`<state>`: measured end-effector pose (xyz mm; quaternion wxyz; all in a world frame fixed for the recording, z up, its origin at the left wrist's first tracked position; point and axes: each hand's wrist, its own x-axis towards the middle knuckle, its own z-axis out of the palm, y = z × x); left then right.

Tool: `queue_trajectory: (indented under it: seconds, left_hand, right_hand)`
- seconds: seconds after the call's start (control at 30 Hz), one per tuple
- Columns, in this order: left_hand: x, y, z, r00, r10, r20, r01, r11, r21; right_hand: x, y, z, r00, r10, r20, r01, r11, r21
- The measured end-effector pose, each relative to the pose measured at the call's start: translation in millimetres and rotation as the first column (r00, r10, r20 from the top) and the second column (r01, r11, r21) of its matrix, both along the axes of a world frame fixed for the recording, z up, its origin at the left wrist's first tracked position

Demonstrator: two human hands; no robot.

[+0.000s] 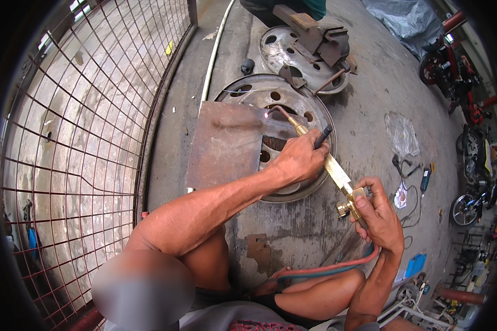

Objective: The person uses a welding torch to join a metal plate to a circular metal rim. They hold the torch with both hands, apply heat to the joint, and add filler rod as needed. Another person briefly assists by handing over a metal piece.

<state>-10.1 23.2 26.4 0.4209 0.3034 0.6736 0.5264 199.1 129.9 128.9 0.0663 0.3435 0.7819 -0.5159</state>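
A brass cutting torch (337,170) runs across the middle of the view. My left hand (301,158) is closed round its front part; a short black rod (323,137) sticks up out of the same fist. My right hand (378,215) grips the rear body beside a knurled valve knob (343,209). At the bent tip a small bright flame (266,115) touches the far right part of a rusty steel plate (222,146). The plate lies over a steel wheel rim (324,110) and has a rectangular opening on its right side. Red and blue-green hoses (326,270) trail from the torch past my leg.
A second wheel rim (271,54) bears heavy metal blocks (328,49) farther off. A wire-mesh fence (94,132) stands to the left, beside a pale hose (215,52). Rusty scrap (258,248) lies near my legs. Rightward are clear plastic (401,132), cables and motorcycles (466,209).
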Motion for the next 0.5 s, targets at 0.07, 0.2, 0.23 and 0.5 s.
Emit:
queue_trajectory:
  seconds: [0.07, 0.2, 0.23, 0.5]
  left_hand:
    - [-2.4, 2.1, -3.9, 0.999, 0.015, -0.036, -0.015, 1.0, 0.002]
    - [-3.5, 2.1, -8.7, 0.999, 0.011, -0.052, -0.011, 1.0, 0.002]
    - [-3.4, 1.7, -6.9, 0.999, 0.004, -0.038, -0.004, 1.0, -0.004]
    - [-2.9, -0.5, -1.5, 1.0, -0.003, 0.002, 0.003, 1.0, -0.009]
  right_hand:
    - [-1.7, -0.6, -0.1, 1.0, -0.006, -0.012, 0.006, 1.0, -0.004]
    - [-2.6, -1.9, 0.1, 1.0, -0.026, -0.011, 0.025, 1.0, -0.011]
    - [-2.4, -1.7, -0.1, 0.999, -0.03, -0.013, 0.029, 0.999, -0.012]
    - [-2.3, -1.5, -0.9, 0.999, -0.039, -0.009, 0.039, 0.999, -0.02]
